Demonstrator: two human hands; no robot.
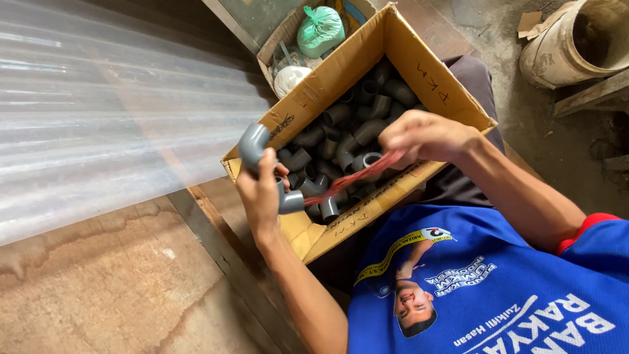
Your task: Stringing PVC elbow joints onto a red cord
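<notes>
Two grey plastic pipe elbows sit gripped in the left hand, at nine o'clock of the open cardboard box, while the right hand pinches a red plastic string running between both hands.

A cardboard box sits at the centre of the frame, and pipe elbows lie piled in it. At its lower left corner the left hand holds two elbow fittings. Over its right edge hangs the right hand, and a string runs between the two hands. Behind the box, at upper centre, a smaller box holds a tied bag. Corrugated sheeting fills the upper left. A bucket lies at upper right.
</notes>
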